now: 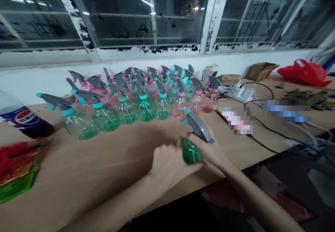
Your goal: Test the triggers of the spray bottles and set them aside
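Note:
A green spray bottle (pixel 190 152) with a grey trigger head (pixel 199 125) and teal nozzle stands near the table's front edge, between both my hands. My left hand (pixel 170 164) wraps round the bottle's body from the left. My right hand (pixel 209 148) grips the neck below the grey head, with the fingers closed. Behind them, several finished green and pink spray bottles (pixel 141 95) stand in rows across the wooden table (pixel 104 162).
A Pepsi bottle (pixel 23 118) lies at the far left above red and green snack packets (pixel 15 169). A power strip (pixel 239 92), black cables (pixel 264 127), cardboard boxes (pixel 261 70) and a red plastic bag (pixel 303 73) lie at the right. Windows run behind.

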Motion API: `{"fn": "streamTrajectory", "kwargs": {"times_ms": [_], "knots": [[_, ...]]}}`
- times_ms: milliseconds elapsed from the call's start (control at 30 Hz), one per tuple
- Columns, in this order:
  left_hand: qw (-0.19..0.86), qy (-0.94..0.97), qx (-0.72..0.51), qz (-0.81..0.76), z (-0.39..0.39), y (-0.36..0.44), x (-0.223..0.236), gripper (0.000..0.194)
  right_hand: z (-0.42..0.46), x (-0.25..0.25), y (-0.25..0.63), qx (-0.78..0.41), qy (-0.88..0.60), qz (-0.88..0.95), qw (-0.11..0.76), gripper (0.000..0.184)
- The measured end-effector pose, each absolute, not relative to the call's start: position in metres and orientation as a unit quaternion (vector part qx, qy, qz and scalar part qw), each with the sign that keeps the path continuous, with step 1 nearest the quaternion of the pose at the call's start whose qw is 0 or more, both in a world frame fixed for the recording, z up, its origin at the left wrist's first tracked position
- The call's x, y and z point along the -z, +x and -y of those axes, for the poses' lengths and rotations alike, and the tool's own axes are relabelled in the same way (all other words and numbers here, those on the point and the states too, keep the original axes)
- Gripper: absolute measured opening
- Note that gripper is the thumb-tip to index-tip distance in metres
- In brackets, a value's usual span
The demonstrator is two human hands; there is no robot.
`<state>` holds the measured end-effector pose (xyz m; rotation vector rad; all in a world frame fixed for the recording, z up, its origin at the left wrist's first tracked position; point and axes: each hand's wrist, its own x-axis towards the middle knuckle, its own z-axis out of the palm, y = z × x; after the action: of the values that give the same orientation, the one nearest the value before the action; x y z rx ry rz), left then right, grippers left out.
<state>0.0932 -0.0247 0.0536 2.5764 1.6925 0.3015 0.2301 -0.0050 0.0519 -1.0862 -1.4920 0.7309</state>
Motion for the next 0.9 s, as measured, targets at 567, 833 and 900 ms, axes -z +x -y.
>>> {"fn": "streamTrajectory", "kwargs": {"times_ms": [567, 833, 900], "knots": [[-0.066, 0.83, -0.153, -0.532, -0.044, 0.007, 0.016, 0.056, 0.003, -0.05, 0.249, -0.393, -0.467, 0.618, 0.496, 0.031], [-0.081, 0.844, -0.104, -0.519, -0.038, 0.011, 0.017, 0.061, 0.006, -0.046, 0.248, -0.357, -0.503, 0.609, 0.498, 0.008], [-0.075, 0.845, -0.096, -0.52, -0.037, 0.01, 0.015, 0.062, 0.005, -0.049, 0.248, -0.367, -0.492, 0.613, 0.497, 0.013]]}}
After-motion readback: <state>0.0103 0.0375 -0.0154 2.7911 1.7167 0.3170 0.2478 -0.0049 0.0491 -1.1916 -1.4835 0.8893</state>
